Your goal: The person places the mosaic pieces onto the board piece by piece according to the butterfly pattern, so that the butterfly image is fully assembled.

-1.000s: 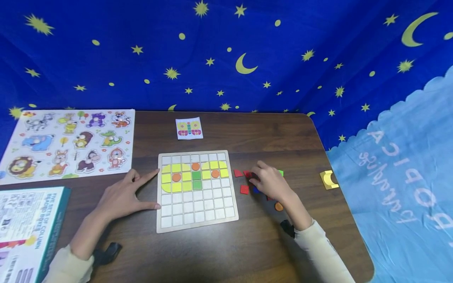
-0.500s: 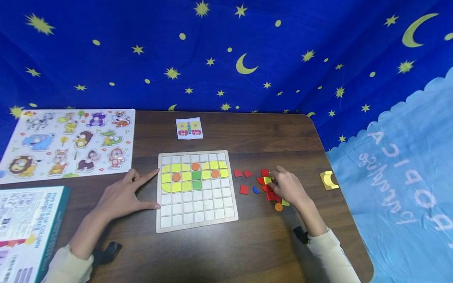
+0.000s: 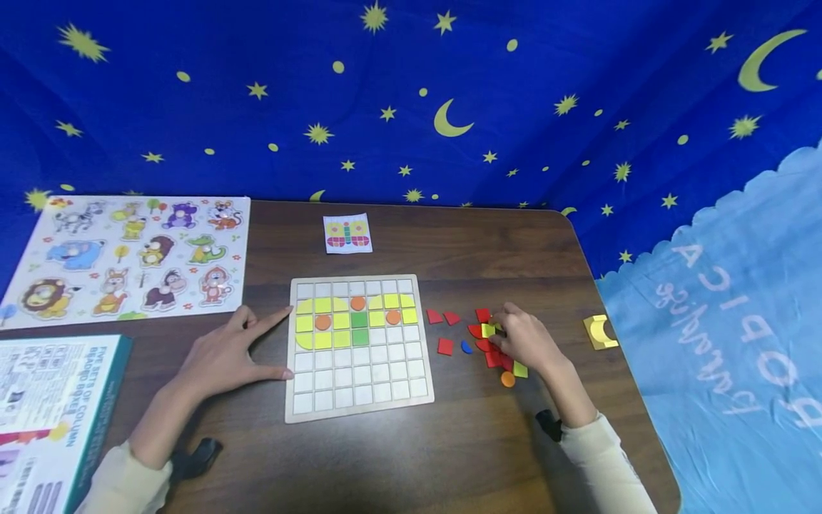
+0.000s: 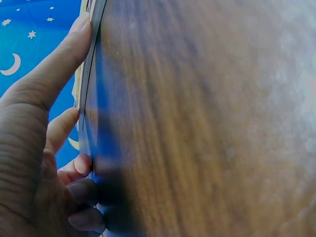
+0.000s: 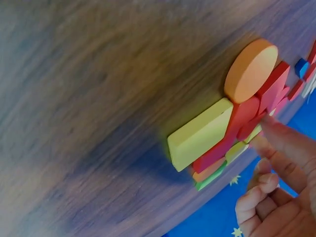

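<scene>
The grid board (image 3: 342, 376) lies flat on the brown table (image 3: 385, 464). Yellow pieces (image 3: 342, 338), three orange discs (image 3: 357, 303) and two green squares (image 3: 359, 336) sit in its upper cells; pale cells fill the lower rows. At its left edge is the left hand (image 3: 226, 357), thumb and index finger stretched wide apart, their tips touching the edge.

Right of the board, the right hand (image 3: 528, 343) has its fingertips down on a pile of loose red pieces (image 3: 493, 358); whether they pinch one cannot be told. A loose yellow piece (image 5: 200, 136) and a loose orange disc (image 5: 251, 69) lie at the pile's edge. Between board and pile are a red square (image 3: 444, 347) and a blue piece (image 3: 466, 347).

Beyond the board's far edge lies a small card (image 3: 347, 234) printed with a butterfly, and to its far left an animal picture board (image 3: 143, 275). Left of the board, a box (image 3: 54, 421) carries sideways lettering, "FIVE SETS OF COLUMN BEADED BOXES"; its smaller print is unreadable. Well right of the board, a light-blue cloth (image 3: 726, 300) shows reversed capitals, R, O, P, I, C, A, beside a script word too unclear to read.
</scene>
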`<state>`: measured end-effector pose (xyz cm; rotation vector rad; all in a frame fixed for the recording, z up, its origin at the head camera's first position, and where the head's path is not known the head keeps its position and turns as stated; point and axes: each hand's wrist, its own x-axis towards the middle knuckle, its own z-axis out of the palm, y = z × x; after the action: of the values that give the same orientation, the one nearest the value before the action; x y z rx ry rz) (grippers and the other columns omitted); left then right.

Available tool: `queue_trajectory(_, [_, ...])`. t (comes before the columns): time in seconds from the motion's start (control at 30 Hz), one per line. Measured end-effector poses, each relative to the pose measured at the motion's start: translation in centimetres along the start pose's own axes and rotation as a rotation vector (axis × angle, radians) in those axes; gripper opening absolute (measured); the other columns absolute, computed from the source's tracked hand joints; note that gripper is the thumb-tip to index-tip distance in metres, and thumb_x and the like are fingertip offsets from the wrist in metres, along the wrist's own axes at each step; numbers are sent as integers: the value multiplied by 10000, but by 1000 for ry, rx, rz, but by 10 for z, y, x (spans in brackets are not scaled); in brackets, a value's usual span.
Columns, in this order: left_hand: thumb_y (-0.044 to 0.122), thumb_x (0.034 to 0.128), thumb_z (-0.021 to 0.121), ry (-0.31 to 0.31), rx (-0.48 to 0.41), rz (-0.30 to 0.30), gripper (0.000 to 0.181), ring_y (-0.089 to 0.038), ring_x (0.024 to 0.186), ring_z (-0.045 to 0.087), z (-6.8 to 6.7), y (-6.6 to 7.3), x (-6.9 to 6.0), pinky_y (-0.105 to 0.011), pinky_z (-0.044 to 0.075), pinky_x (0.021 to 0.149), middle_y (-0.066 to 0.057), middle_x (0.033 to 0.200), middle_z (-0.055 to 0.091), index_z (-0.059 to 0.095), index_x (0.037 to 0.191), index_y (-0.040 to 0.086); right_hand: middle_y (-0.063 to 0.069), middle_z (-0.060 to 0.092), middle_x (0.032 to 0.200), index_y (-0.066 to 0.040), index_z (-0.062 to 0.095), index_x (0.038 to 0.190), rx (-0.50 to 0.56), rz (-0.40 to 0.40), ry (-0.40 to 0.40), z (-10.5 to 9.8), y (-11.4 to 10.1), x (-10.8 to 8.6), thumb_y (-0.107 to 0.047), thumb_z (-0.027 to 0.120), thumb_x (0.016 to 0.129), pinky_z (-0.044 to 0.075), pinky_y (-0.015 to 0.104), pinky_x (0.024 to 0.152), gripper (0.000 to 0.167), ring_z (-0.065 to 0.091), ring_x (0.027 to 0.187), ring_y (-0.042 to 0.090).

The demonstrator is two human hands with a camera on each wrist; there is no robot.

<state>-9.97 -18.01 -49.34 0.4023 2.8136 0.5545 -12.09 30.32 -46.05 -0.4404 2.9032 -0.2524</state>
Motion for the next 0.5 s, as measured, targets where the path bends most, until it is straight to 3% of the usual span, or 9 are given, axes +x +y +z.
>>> queue_trajectory(0.3, [869,648,635,-2,-1,0,1091,-150,617,343,0,-1,0,-301,258,507,-60,1011,385,332,1551,336,82,588,880,33,713,968,17,-40,-29,1,6,4,-191,798,819,477,316,642,281,526,686,156])
queue_trajectory(0.5, [874,645,630,-1,-1,3,1094,-150,615,336,2,-1,0,-301,251,507,-57,1007,380,331,1551,339,84,596,884,30,717,980,27,-55,4,-1,8,4,-190,796,815,474,308,635,286,522,681,141])
